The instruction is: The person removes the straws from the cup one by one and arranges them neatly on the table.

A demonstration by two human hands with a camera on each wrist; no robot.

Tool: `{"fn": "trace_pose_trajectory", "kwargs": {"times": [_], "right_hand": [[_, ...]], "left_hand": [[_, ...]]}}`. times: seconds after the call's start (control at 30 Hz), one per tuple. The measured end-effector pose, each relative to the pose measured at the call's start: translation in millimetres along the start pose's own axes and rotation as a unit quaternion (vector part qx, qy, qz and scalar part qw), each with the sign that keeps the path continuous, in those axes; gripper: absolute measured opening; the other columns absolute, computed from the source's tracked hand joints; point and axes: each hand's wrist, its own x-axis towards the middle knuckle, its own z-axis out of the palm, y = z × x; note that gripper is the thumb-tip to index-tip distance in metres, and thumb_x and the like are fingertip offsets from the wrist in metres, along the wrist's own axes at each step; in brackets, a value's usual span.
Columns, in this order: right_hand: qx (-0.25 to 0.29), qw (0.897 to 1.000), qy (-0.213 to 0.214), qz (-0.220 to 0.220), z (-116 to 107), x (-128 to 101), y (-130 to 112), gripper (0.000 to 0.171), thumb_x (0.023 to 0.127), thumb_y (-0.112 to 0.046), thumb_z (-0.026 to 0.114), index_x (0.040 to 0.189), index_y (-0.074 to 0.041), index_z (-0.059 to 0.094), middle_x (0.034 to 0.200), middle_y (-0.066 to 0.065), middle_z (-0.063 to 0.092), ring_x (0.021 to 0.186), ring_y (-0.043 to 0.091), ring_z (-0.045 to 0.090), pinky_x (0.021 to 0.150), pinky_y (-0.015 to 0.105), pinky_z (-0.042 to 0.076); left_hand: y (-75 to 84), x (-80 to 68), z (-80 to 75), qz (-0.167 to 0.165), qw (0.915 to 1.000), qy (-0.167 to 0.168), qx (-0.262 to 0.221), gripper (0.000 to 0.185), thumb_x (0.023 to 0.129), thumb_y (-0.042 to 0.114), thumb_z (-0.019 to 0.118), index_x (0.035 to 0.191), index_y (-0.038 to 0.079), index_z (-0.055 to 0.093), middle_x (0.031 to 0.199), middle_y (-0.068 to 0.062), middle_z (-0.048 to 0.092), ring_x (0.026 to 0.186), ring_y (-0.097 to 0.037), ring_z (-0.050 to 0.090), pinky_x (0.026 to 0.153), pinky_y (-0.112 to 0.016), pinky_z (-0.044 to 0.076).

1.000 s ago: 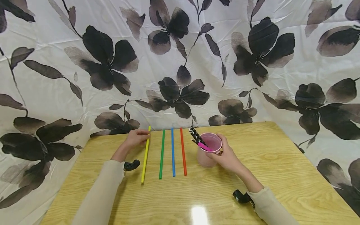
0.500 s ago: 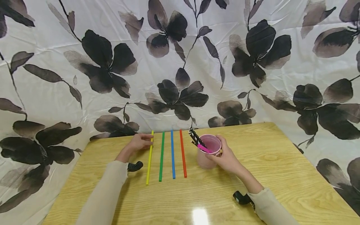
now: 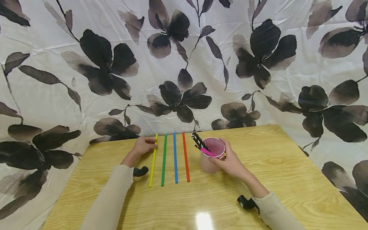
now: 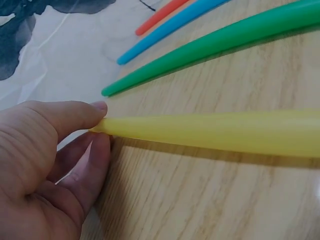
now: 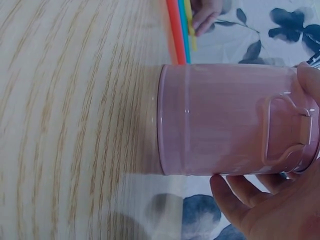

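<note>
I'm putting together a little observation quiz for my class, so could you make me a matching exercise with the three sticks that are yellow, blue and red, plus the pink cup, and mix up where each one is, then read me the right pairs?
Things:
1. yellow stick
2. blue stick
3. red stick
4. pink cup

Places:
A. held by the right hand
B. the stick closest to the pink cup
C. pinched near one end by the left hand
D. between the green stick and the red stick

Right pairs: 1-C, 2-D, 3-B, 4-A
</note>
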Motion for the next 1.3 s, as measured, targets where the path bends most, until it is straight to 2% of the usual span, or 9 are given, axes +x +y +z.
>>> {"fn": "trace_pose_trajectory", "kwargs": {"times": [0.17, 0.4, 0.77, 0.83, 1.03, 1.3], "right_hand": [[0.002, 1.0, -0.001, -0.002, 0, 1, 1, 0.083, 0.084, -0.007, 0.076, 0.146, 0.006, 0.022, 0.138, 0.031, 0.041, 0.126, 0.046, 0.043, 0.1, 0.055, 0.04], [0.002, 1.0, 0.0, 0.002, -1, 0, 2, 0.083, 0.084, -0.008, 0.076, 0.146, 0.006, 0.022, 0.138, 0.031, 0.041, 0.126, 0.046, 0.042, 0.101, 0.055, 0.039], [0.0, 1.0, -0.002, 0.009, 0, 0, 3, 0.084, 0.084, -0.007, 0.076, 0.147, 0.006, 0.021, 0.136, 0.033, 0.043, 0.123, 0.047, 0.045, 0.094, 0.052, 0.045], [0.003, 1.0, 0.0, 0.005, 1, 2, 9, 0.085, 0.084, -0.009, 0.076, 0.147, 0.005, 0.021, 0.136, 0.032, 0.043, 0.123, 0.046, 0.045, 0.095, 0.053, 0.044], [-0.004, 1.0, 0.004, 0.003, 6, 8, 40, 0.088, 0.084, -0.019, 0.079, 0.15, -0.006, 0.021, 0.139, 0.022, 0.044, 0.125, 0.037, 0.046, 0.097, 0.05, 0.043], [0.001, 1.0, 0.008, 0.005, 6, 11, 48, 0.09, 0.082, -0.025, 0.081, 0.149, -0.01, 0.023, 0.139, 0.017, 0.045, 0.127, 0.032, 0.046, 0.1, 0.049, 0.041]], "left_hand": [[0.1, -0.3, 2.5, 0.009, 0.9998, 0.015, 0.012, 0.035, 0.085, 0.004, 0.075, 0.118, -0.004, 0.066, 0.114, -0.018, 0.062, 0.089, -0.018, 0.062, 0.073, -0.028, 0.056], [-0.3, -1.0, 5.5, 0.014, 0.999, 0.027, 0.031, 0.033, 0.084, 0.005, 0.076, 0.116, -0.002, 0.068, 0.112, -0.016, 0.062, 0.09, -0.02, 0.06, 0.071, -0.026, 0.055], [-6.0, -4.3, 4.2, 0.047, 0.9972, 0.021, 0.054, 0.029, 0.085, 0.006, 0.075, 0.112, -0.004, 0.068, 0.103, -0.015, 0.067, 0.087, -0.022, 0.064, 0.071, -0.03, 0.056], [-6.9, -4.3, 3.9, 0.047, 0.9973, 0.02, 0.053, 0.029, 0.085, 0.007, 0.075, 0.111, -0.003, 0.068, 0.102, -0.014, 0.067, 0.087, -0.021, 0.064, 0.071, -0.03, 0.056], [-8.1, -5.5, 2.6, 0.053, 0.9968, 0.021, 0.057, 0.027, 0.086, 0.007, 0.074, 0.11, -0.004, 0.068, 0.099, -0.014, 0.067, 0.083, -0.02, 0.064, 0.069, -0.029, 0.056], [-7.4, -6.1, 3.3, 0.064, 0.996, 0.032, 0.053, 0.025, 0.087, 0.008, 0.073, 0.108, -0.004, 0.069, 0.097, -0.014, 0.067, 0.079, -0.019, 0.063, 0.068, -0.028, 0.055]]}}
